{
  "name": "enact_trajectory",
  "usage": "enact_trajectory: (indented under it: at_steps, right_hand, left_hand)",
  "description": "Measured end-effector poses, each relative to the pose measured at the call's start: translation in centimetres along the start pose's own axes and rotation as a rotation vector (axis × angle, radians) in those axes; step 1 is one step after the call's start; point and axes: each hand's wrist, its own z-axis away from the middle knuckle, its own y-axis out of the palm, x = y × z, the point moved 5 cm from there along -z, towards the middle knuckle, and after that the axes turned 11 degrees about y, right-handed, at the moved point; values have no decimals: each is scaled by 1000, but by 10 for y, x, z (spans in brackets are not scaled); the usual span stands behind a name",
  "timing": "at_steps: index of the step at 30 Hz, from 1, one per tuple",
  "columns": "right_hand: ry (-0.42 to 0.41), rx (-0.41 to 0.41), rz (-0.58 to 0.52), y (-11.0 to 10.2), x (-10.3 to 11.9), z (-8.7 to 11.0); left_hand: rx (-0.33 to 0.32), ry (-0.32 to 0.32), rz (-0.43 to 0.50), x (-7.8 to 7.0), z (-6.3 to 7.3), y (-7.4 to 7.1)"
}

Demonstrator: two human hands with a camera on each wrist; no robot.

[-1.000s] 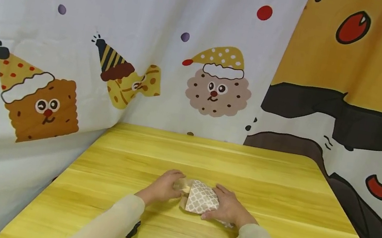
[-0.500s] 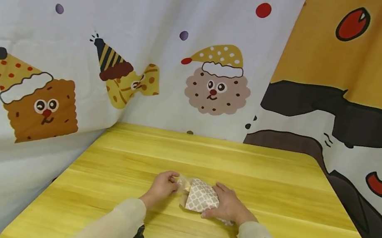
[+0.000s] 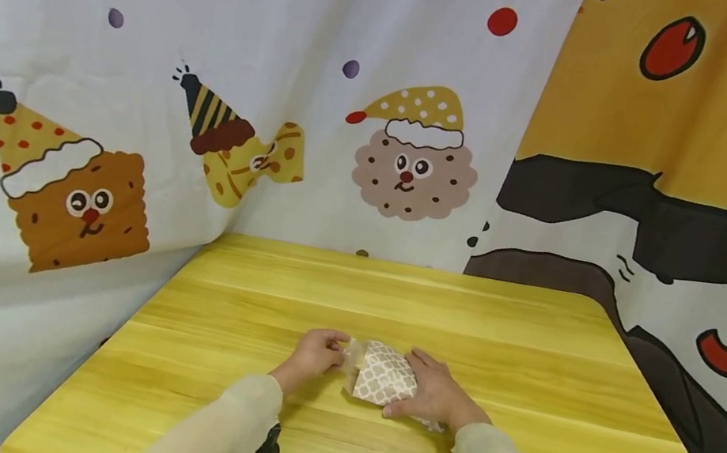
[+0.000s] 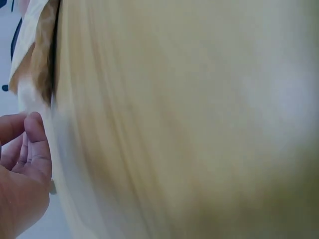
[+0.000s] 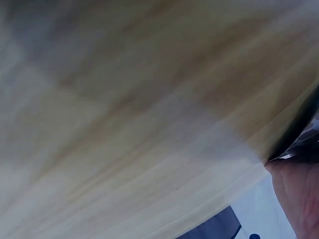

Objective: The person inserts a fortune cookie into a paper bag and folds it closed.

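A beige paper bag (image 3: 385, 376) with a white lattice pattern lies on its side on the table, its mouth facing left. Over its right part rests my right hand (image 3: 438, 394), gripping it with the thumb on the near side and the fingers on the far side. A piece of translucent plastic wrapper (image 3: 353, 355) sticks out of the mouth. My left hand (image 3: 316, 352) pinches the end of this plastic. In the left wrist view, the thumb and forefinger meet at the plastic (image 4: 30, 94), just below the bag's brown inner edge. What the bag holds is hidden.
The yellow wood-grain table (image 3: 394, 304) carries the bag. Behind it and to the left hangs a white curtain (image 3: 313, 10) printed with cartoon biscuits; an orange, black and white printed part (image 3: 672, 150) hangs at the right. A black device (image 3: 269, 447) shows beneath the left sleeve.
My left hand drew back leftward from the bag's mouth with the plastic, then shifted slightly back to the right. The bag and my right hand stay almost where they were.
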Motion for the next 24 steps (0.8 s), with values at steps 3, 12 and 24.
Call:
enact_trajectory:
  at_steps: [3,12,24]
  right_hand:
    - [18,6,-5,3,-2,1]
    - [-6,-7,-12,1,-1,0]
    - [-10,-1,-13,-1,-1,-2]
  left_hand:
    - [43,17,13,-2,-2,9]
    - [-22,-5,23,-2,0,1]
    - [81,84,-121,-17,-8,14]
